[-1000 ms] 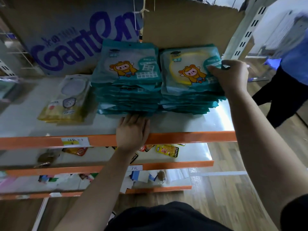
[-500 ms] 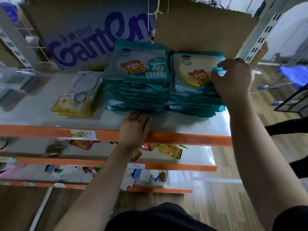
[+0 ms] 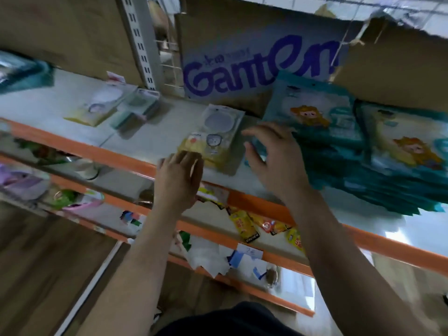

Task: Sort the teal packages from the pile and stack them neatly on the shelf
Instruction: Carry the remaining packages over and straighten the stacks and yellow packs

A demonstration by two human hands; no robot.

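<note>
Just right of the right hand, fingers spread and empty, two teal package stacks rest on the shelf; best squared by a flat palm against their side, with the loosely open left hand steadying.

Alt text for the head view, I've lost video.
Both hands are open at the orange-edged shelf: left hand by a yellow package, right hand at the left side of two teal stacks standing side by side. The view is motion-blurred.

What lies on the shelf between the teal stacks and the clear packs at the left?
A yellow pack, lying flat close beside the teal stacks; the head view shows it.
</note>
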